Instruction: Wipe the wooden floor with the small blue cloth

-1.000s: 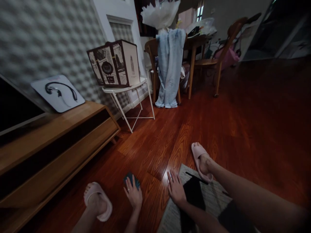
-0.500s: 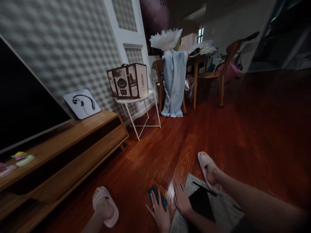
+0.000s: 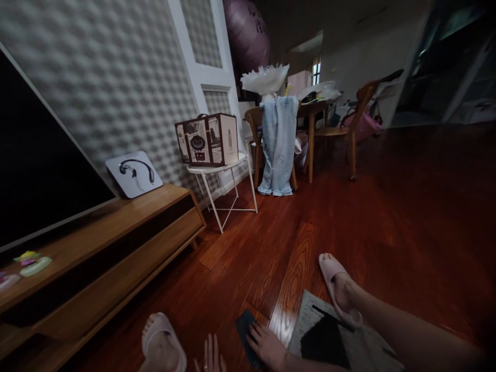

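Cloth lay on floor between left hand and right hand, long axis running far-left to near-right; right hand was nearer, fingers extended over cloth's right edge; left fingers spread, clear of cloth, nothing visibly held

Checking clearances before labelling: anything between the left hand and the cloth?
Nothing visible. Only floor shows between the left hand, partly cut off by the picture's bottom edge, and the cloth. The right hand is on the cloth's other side.
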The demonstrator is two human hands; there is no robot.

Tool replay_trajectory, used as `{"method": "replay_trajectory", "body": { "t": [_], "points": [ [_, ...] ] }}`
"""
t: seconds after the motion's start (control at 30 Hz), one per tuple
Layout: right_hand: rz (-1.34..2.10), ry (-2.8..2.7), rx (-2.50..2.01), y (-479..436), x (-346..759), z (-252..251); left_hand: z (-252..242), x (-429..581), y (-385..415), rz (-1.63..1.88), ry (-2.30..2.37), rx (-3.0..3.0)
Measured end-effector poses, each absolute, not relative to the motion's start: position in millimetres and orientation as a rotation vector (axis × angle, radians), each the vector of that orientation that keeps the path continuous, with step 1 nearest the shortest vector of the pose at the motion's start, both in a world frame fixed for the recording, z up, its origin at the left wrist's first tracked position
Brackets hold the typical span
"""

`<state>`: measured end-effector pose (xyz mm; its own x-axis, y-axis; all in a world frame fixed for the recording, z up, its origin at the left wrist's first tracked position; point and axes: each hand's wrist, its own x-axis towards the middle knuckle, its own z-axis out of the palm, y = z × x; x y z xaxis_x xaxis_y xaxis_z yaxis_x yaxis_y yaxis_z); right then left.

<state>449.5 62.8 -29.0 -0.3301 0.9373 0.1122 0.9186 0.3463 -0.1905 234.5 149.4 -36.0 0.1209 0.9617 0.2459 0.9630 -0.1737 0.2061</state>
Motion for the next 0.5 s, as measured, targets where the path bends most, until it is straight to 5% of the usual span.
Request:
{"method": "replay_trajectory", "body": {
  "t": [0.2, 0.5],
  "points": [
    [-0.252, -2.541, -1.752, 88, 425, -47, -30, 214, 183, -0.535, -2.157, -2.215],
    [0.205, -2.133, -1.92, 93, 409, -28, -43, 220, 179, -0.444, -2.241, -2.177]
  ]
}}
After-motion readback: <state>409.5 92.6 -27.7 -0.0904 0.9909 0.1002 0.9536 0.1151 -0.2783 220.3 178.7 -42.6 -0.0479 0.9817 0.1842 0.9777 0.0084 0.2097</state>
